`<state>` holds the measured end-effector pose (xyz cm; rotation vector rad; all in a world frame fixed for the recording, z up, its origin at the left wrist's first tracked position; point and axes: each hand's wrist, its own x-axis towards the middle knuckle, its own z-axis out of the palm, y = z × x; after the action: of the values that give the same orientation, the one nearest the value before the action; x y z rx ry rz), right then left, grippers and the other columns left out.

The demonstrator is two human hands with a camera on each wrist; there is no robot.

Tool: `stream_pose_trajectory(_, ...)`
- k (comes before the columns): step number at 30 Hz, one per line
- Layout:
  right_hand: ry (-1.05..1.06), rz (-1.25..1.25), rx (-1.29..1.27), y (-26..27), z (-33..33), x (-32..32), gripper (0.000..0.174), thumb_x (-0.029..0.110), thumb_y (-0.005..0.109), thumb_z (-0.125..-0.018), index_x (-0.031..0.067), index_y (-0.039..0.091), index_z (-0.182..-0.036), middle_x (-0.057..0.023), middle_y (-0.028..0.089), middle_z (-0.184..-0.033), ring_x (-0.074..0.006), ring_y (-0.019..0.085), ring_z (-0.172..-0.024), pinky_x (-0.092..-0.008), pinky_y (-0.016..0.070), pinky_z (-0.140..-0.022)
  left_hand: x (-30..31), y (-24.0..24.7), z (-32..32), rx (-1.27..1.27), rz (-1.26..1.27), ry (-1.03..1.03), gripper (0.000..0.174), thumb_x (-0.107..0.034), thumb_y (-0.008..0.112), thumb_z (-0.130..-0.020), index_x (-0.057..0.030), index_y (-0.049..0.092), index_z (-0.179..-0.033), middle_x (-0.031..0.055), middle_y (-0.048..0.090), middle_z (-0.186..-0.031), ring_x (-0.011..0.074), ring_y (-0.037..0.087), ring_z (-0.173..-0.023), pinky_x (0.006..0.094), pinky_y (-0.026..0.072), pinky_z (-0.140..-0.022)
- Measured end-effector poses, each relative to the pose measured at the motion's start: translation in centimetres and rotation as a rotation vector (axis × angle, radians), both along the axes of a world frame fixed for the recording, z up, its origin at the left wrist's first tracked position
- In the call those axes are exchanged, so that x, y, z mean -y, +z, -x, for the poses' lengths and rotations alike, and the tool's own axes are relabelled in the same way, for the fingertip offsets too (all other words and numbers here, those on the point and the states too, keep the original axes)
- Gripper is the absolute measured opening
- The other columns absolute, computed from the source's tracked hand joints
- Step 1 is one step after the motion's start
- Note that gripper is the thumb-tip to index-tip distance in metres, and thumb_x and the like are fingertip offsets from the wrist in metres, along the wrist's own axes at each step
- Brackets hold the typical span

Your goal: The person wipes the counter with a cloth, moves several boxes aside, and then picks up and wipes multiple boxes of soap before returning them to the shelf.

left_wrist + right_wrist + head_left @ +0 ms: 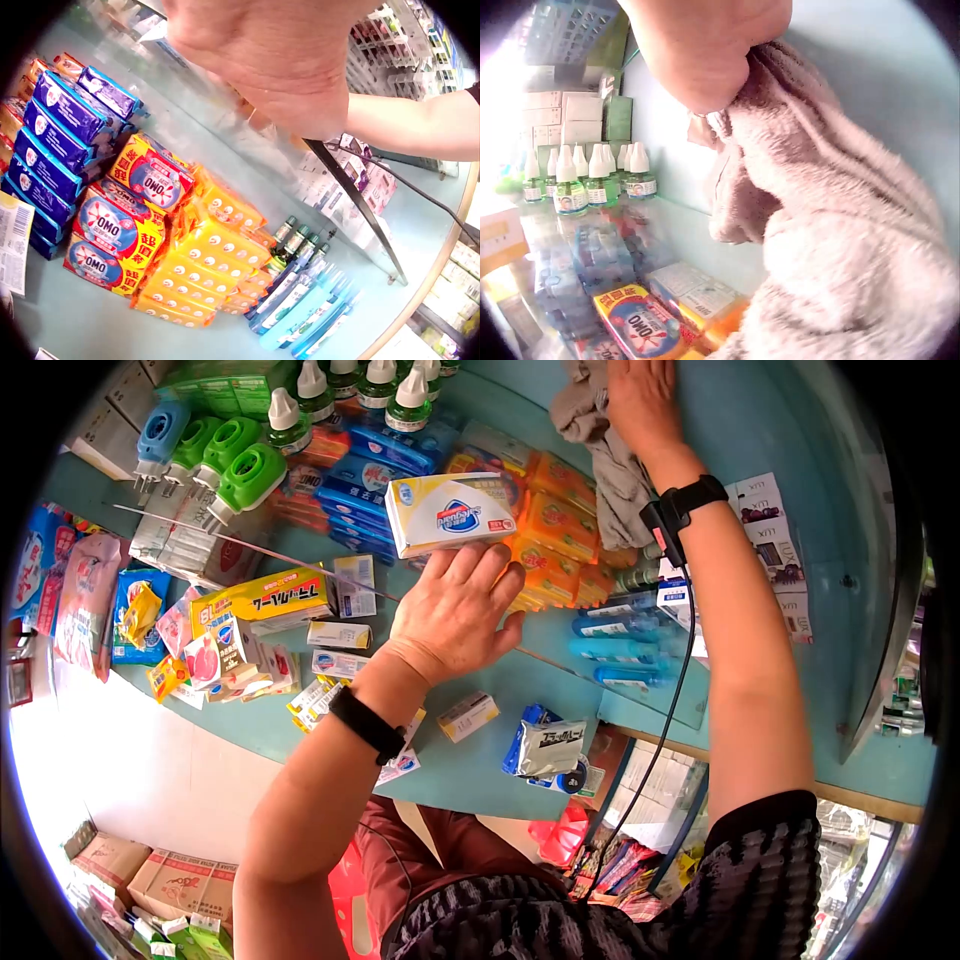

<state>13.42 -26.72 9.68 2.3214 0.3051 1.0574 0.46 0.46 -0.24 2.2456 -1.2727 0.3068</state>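
Observation:
In the head view, my left hand (455,610) has its fingers spread at the lower edge of a white-and-yellow Safeguard box (450,515), thumb apart from it; the fingertips are partly hidden. The left wrist view shows the heel of that hand (270,60) above orange packs (202,259) and OMO packs (109,229). A grey cloth (615,485) is gripped in my right hand (645,410) by the glass. From close by, the right wrist view has the cloth (832,262) bunched under the palm (712,52), its fingertips out of sight.
Green bottles with white caps (410,405) and plug-in devices (250,478) stand at the upper left. Blue bottles (625,650) lie between my arms. Loose boxes (468,717) are on the near counter. A thin rod (270,552) crosses left of my left hand; a cable (665,730) hangs from my right wrist.

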Motion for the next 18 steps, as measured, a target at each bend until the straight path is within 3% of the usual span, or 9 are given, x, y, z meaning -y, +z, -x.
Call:
stream_pose_trajectory(4, 0.111, 0.208, -0.276, -2.0, 0.6, 0.3, 0.062, -0.001, 0.048, -0.075, 0.0038, 0.036, -0.135, -0.0157, 0.045, -0.133, -0.0308, 0.040, -0.125, -0.0368, 0.0251, -0.110, 0.0, 0.1, 0.1, 0.019, 0.011, 0.025, 0.038, -0.032, 0.057, -0.078, -0.0079, 0.055, -0.107, 0.0077, 0.051, -0.110, 0.0247, 0.049, -0.103, 0.0386, 0.0382, -0.090)
stream_pose_trajectory(7, 0.059, 0.216, -0.445, -4.6, 1.6, -0.1, 0.054, 0.004, 0.046, -0.080, 0.0055, 0.037, -0.133, -0.0079, 0.043, -0.133, -0.0231, 0.039, -0.124, -0.0394, 0.0245, -0.109, -0.1, 0.2, 0.1, 0.009, 0.004, 0.012, 0.038, -0.032, 0.057, -0.078, -0.0078, 0.054, -0.107, 0.0078, 0.051, -0.110, 0.0244, 0.049, -0.103, 0.0382, 0.0387, -0.090)
stream_pose_trajectory(10, 0.021, 0.163, -0.588, -3.3, 1.8, -0.4, 0.067, -0.004, 0.049, -0.075, 0.0076, 0.031, -0.138, -0.0089, 0.041, -0.136, -0.0254, 0.037, -0.126, -0.0407, 0.0216, -0.111, -0.1, 0.2, 0.1, 0.010, -0.001, 0.018, 0.038, -0.032, 0.057, -0.078, -0.0080, 0.054, -0.107, 0.0078, 0.051, -0.110, 0.0242, 0.049, -0.103, 0.0381, 0.0388, -0.089)
stream_pose_trajectory(11, -0.110, 0.312, -0.490, -2.7, 1.2, -0.2, 0.063, -0.002, 0.048, -0.077, 0.0066, 0.031, -0.138, -0.0100, 0.042, -0.134, -0.0261, 0.038, -0.125, -0.0415, 0.0225, -0.111, -0.1, 0.1, 0.1, 0.013, -0.019, 0.021, 0.037, -0.032, 0.058, -0.078, -0.0084, 0.054, -0.107, 0.0079, 0.051, -0.111, 0.0241, 0.050, -0.102, 0.0382, 0.0387, -0.089)
stream_pose_trajectory(12, 0.032, 0.220, -0.340, -1.1, 1.1, -0.3, 0.059, 0.000, 0.045, -0.079, 0.0044, 0.032, -0.137, -0.0110, 0.042, -0.134, -0.0270, 0.038, -0.125, -0.0414, 0.0231, -0.110, -0.2, 0.1, 0.2, 0.008, -0.014, 0.020, 0.037, -0.032, 0.058, -0.078, -0.0084, 0.054, -0.107, 0.0079, 0.051, -0.110, 0.0241, 0.049, -0.102, 0.0382, 0.0386, -0.090)
stream_pose_trajectory(14, 0.048, -0.027, -0.303, 1.8, 0.7, -2.9, 0.046, 0.006, 0.041, -0.083, -0.0046, 0.040, -0.128, -0.0200, 0.043, -0.130, -0.0326, 0.038, -0.125, -0.0416, 0.0273, -0.108, -0.1, 0.1, 0.1, 0.001, -0.002, 0.017, 0.037, -0.032, 0.058, -0.078, -0.0084, 0.054, -0.106, 0.0079, 0.051, -0.110, 0.0240, 0.049, -0.103, 0.0382, 0.0383, -0.090)
stream_pose_trajectory(15, 0.142, 0.111, -0.159, 1.1, 0.0, -2.4, 0.044, 0.007, 0.041, -0.084, -0.0003, 0.043, -0.127, -0.0183, 0.047, -0.126, -0.0315, 0.043, -0.119, -0.0401, 0.0303, -0.105, -0.1, 0.1, 0.1, -0.001, 0.003, 0.016, 0.037, -0.032, 0.058, -0.078, -0.0083, 0.054, -0.106, 0.0079, 0.051, -0.111, 0.0240, 0.049, -0.103, 0.0382, 0.0381, -0.090)
stream_pose_trajectory(18, 0.030, 0.227, -0.220, -2.6, -1.0, -1.5, 0.056, 0.000, 0.043, -0.080, 0.0028, 0.034, -0.135, -0.0122, 0.042, -0.134, -0.0275, 0.038, -0.126, -0.0413, 0.0225, -0.111, -0.1, 0.0, -0.1, -0.005, 0.018, 0.012, 0.038, -0.032, 0.059, -0.077, -0.0079, 0.054, -0.106, 0.0080, 0.051, -0.112, 0.0239, 0.049, -0.104, 0.0379, 0.0376, -0.091)
